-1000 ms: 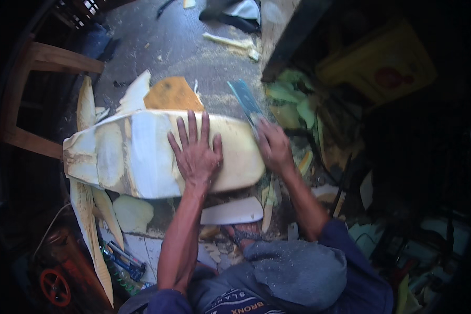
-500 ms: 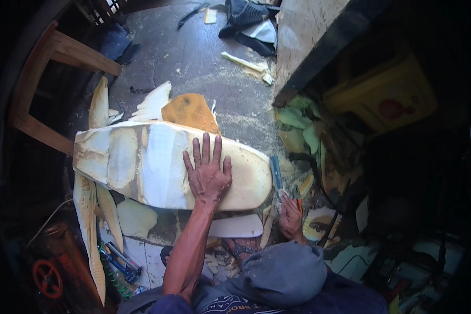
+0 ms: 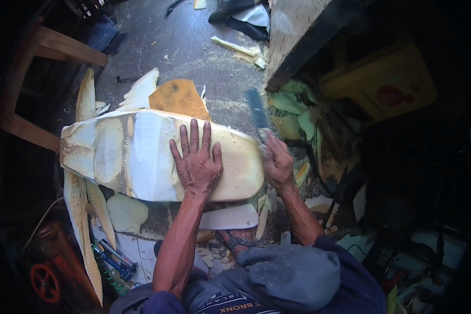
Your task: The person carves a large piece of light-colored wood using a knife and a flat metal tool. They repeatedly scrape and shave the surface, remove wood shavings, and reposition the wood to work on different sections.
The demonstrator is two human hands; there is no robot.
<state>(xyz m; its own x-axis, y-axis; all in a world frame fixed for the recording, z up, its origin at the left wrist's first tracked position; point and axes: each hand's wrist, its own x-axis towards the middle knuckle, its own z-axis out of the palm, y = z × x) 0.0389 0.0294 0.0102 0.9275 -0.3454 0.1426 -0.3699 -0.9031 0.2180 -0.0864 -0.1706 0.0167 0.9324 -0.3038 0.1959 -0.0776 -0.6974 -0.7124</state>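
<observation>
A long, pale cream and white foam block with a rounded right end lies crosswise in front of me. My left hand lies flat on its right half, fingers spread. My right hand is closed on a long, flat, blue-grey blade-like tool, held upright in the picture at the block's right edge; the blade is slightly blurred and its type is hard to make out. An orange foam offcut and a jagged white piece lie just beyond the block, and a white slab lies on the near side.
A wooden frame stands left, a board upper right, a yellow plastic item in shadow right. Offcuts and dust lie around. A rusty machine with red wheel and a blue tool sit lower left.
My right hand dropped toward me half a second ago and has since moved back up along the block's right end with the tool. My left hand stays on the block; the view shifts slightly.
</observation>
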